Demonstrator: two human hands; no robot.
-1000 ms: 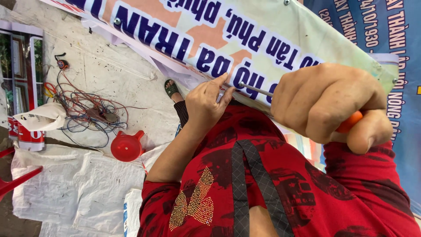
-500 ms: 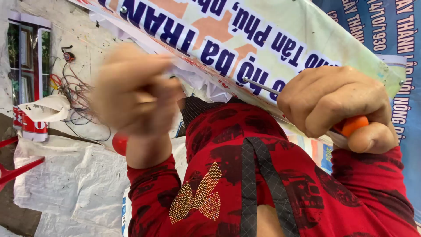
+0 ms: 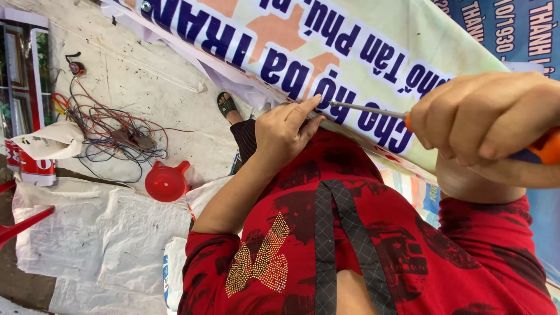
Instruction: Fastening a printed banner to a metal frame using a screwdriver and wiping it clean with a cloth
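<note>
The right hand (image 3: 490, 125) is wrapped tight around the orange handle of a screwdriver with a thin metal shaft (image 3: 367, 109); the fingers hide most of that handle, only a stub showing at the right edge where the frame cuts it off. The shaft runs left, and its tip meets the near edge of a pale green printed vinyl banner with blue lettering (image 3: 350, 41) that slopes across the top of the view and runs out of frame on both sides. The left hand (image 3: 286, 133) rests at the same edge, fingers loosely curled with the forefinger stretched toward the tip; whether it pinches the fabric or only presses on it cannot be told. What lies just under the tip is too small to make out. Below, the person's red patterned sleeves and shirt fill the near view and hide the ground beneath. A sandalled foot (image 3: 227, 106) peeks out from under the banner. On the concrete floor (image 3: 146, 64) to the left lie a tangle of red and blue wires (image 3: 111, 134), a red plastic funnel (image 3: 166, 182) and a white plastic sheet (image 3: 87, 245).
</note>
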